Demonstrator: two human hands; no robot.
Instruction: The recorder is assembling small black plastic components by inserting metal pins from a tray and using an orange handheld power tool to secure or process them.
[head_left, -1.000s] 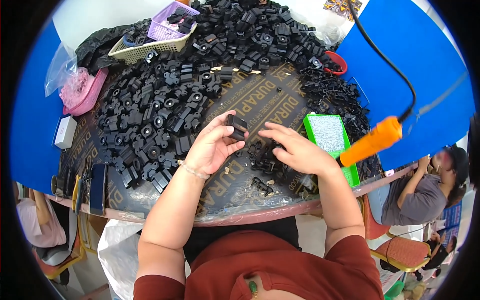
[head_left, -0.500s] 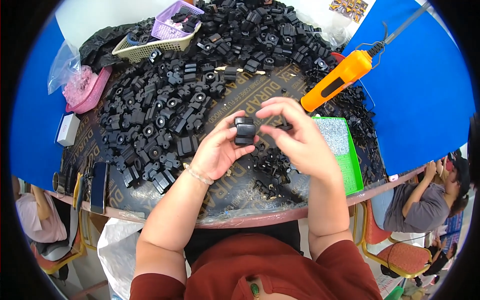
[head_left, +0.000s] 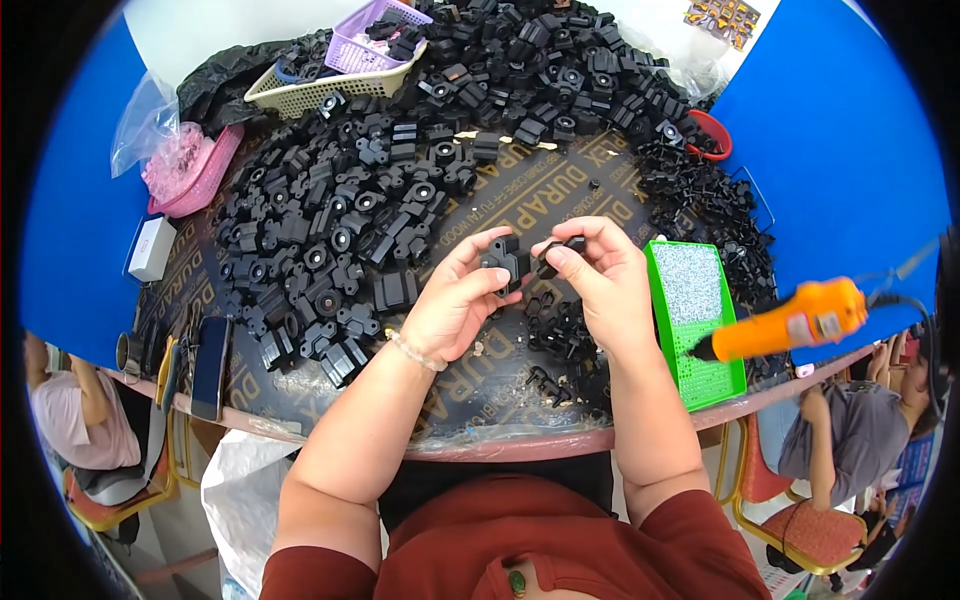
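My left hand holds a black plastic block part above the table's near middle. My right hand pinches a smaller black plastic piece right beside that block, the two parts almost touching. Under my hands lies a small heap of little black pieces. A large pile of black plastic parts covers the table to the left and behind.
A green tray of screws sits right of my right hand, and an orange power screwdriver hangs over its near end. Baskets, a pink tub, a white box and a phone are at left. People sit at both sides.
My right hand has left the small heap and come up to meet the left hand's block, holding a small piece. The orange screwdriver has swung from upper right down to the right.
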